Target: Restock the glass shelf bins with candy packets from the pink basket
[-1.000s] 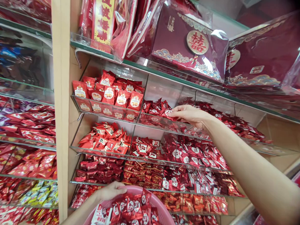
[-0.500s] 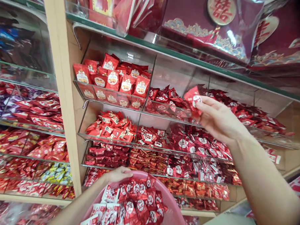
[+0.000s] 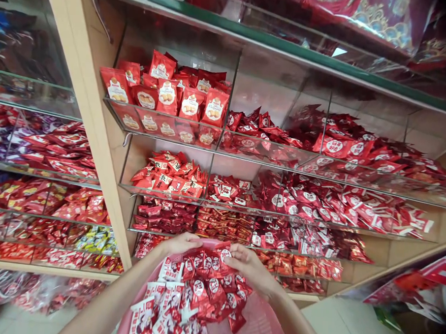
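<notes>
A pink plastic basket sits low in front of me, heaped with red and white wrapped candies. My left hand grips the basket's far rim. My right hand is down over the pile, fingers pinched on a red candy packet at the top of the heap. Behind stand clear shelf bins full of red sweets, among them the bin of dark red candies on the upper row.
Wooden shelf upright divides the left shelves from the clear acrylic bins. Cookie packets fill the top left bin. Red gift boxes lie on the green-edged glass shelf above. More packets hang at the lower right.
My right hand came down from the upper candy bin with a red packet and now rests on the basket's pile. The view tilted downward. My left hand stayed on the rim.
</notes>
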Available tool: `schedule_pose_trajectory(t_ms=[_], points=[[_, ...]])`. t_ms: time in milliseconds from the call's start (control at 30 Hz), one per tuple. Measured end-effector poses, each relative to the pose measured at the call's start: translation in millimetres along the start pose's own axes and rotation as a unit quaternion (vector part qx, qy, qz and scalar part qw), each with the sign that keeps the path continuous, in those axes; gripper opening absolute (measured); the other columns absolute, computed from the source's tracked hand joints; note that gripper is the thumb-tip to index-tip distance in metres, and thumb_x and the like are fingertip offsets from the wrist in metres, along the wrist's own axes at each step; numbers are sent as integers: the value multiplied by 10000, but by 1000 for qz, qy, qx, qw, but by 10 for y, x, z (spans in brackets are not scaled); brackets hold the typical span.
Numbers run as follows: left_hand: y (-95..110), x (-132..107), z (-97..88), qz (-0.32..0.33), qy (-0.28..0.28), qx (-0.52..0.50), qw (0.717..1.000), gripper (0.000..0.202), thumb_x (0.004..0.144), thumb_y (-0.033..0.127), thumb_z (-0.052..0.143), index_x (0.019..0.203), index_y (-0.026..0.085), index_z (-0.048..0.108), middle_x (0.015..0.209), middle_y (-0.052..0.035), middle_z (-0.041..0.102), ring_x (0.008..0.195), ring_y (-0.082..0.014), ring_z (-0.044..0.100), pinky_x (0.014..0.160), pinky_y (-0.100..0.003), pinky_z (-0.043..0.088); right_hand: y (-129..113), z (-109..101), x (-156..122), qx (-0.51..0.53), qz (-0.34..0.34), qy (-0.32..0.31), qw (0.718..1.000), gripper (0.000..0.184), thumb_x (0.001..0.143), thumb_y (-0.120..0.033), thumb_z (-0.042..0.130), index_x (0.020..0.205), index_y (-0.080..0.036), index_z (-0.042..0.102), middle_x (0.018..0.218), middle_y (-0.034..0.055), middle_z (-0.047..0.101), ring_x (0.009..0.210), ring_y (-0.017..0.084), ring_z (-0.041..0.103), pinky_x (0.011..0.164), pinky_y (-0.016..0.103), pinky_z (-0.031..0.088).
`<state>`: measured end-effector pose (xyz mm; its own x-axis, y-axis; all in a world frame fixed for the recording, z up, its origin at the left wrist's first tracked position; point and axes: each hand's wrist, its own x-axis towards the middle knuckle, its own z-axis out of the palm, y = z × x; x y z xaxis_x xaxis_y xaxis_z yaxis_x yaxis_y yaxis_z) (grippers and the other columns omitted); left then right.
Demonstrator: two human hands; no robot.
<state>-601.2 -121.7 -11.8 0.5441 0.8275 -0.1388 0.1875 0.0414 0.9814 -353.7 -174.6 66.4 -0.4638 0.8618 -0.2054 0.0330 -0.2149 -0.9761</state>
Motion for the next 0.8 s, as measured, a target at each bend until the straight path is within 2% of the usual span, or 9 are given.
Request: schedule_pose_trajectory(t_ms=[67,167,267,367,533,667,800], points=[[12,-3,6,8,3,3,1000,582,735,581,589,1078,116,663,944,-77,690,887,-235,562,789,-322,395,73,1,58,-28,-10,0,1000,348,660,-458,725,862,-200,607,784,-1,646,713,149,610,689,283,478],[-1,0,-7,8,14,-15,1000,592,753,602,549,1108,140,653,1032,-75,684,981,-254,554,851,-335,385,82,-14,155,-92,-69,-12,993,333,728,-458,661,950,-211,635,917,35,669,902,205,615,835,349,464],[-29,-2,-47,-20,20,-37,999,628,783,650,448,1130,165,643,1072,-68,679,1047,-258,542,885,-341,379,49,-34,280,-209,-141,1,968,305,776,-427,608,1017,-243,641,1071,46,655,1047,239,573,953,389,398],[-26,-23,-78,-47,35,-40,997,655,786,680,396,1134,182,641,1086,-63,679,1093,-266,521,899,-339,368,16,-22,429,-276,-164,12,947,294,766,-408,617,1008,-241,625,1005,42,667,972,231,596,892,371,434],[47,-46,-64,-96,61,-61,992,674,763,705,408,1124,186,644,1124,-64,664,1105,-265,513,932,-332,342,-7,49,634,-214,-147,-36,965,271,748,-415,644,907,-197,618,886,26,663,811,167,604,747,290,464],[59,-38,-49,-120,101,-59,986,706,737,704,459,1142,151,631,1237,-91,596,1145,-269,483,988,-341,301,12,77,724,-186,-59,-63,979,317,742,-458,636,882,-174,653,790,14,643,604,115,545,555,248,436],[29,-38,-28,-124,72,-88,986,767,754,719,403,1175,111,609,1221,-119,603,1109,-291,511,980,-369,318,-8,113,802,-184,-10,-100,978,290,731,-418,657,862,-160,679,713,1,620,516,79,490,531,235,420]])
